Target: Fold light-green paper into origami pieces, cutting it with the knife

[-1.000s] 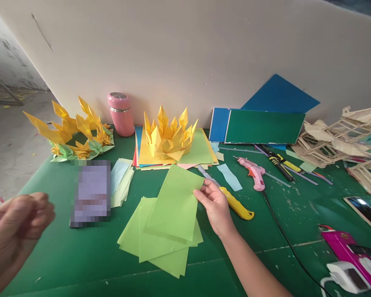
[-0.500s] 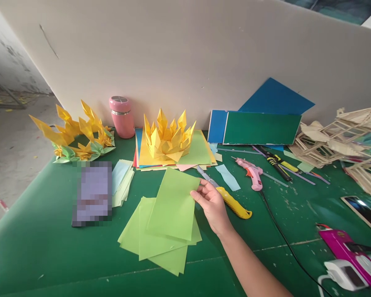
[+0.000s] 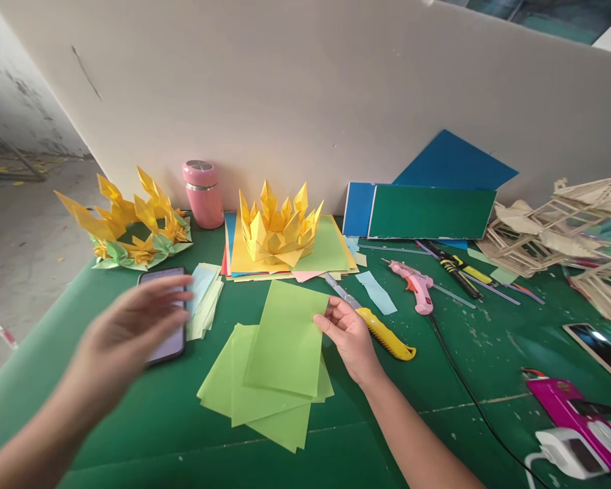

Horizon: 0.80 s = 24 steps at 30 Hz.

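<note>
The table [image 3: 183, 435] meets the wall [image 3: 285, 88] and ends leftward above the floor [image 3: 35, 231], with room between that edge and the fanned sheets [image 3: 265, 407]. Over these your right hand [image 3: 354, 343] pinches a green sheet [image 3: 288, 336]; your blurred left hand [image 3: 125, 329], fingers open, hangs before the phone [image 3: 169, 348].

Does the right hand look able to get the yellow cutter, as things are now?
Probably yes: the yellow cutter lies close beside the right hand, and nothing appears to lie on it. However, this hand holds a green sheet, so it would likely need to release that first.
</note>
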Tool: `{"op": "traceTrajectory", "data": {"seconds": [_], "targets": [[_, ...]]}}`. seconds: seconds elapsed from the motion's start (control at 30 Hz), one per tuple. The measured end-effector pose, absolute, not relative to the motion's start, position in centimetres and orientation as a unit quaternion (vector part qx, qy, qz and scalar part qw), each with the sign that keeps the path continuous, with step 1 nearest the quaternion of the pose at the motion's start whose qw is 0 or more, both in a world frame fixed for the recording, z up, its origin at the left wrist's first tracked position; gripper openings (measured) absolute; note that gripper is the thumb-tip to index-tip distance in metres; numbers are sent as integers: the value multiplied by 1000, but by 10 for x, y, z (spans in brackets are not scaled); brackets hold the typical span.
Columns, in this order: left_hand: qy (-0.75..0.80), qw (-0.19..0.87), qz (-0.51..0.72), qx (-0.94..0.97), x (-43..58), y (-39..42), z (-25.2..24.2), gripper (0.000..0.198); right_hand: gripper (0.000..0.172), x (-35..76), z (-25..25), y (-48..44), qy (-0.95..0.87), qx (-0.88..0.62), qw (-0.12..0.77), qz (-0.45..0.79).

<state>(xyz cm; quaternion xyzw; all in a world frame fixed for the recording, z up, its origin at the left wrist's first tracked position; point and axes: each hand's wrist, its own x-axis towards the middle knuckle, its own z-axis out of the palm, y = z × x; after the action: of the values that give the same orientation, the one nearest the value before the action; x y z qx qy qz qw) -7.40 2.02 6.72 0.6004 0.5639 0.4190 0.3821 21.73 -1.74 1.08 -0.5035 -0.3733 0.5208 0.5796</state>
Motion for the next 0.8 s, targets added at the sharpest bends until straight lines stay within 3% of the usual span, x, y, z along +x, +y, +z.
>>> {"op": "traceTrajectory", "data": {"seconds": [0.1,0.27,0.4,0.5,0.6,0.8], "targets": [[504,490,362,612,-8,7,56,53,32,217,10,-18,-390,-513,576,502],[502,547,349,572,22,12,32,49,22,214,10,-21,-434,-527,579,445],[497,593,363,519,25,15,33,46,12,210,12,-26,-553,-566,566,234],[502,600,387,488,27,11,34,48,33,207,13,-31,-672,-524,518,74],[511,577,400,496,28,9,31,43,52,203,14,-34,-753,-476,453,20],[513,576,389,504,24,6,29,49,51,200,15,-34,-815,-461,350,22]]}}
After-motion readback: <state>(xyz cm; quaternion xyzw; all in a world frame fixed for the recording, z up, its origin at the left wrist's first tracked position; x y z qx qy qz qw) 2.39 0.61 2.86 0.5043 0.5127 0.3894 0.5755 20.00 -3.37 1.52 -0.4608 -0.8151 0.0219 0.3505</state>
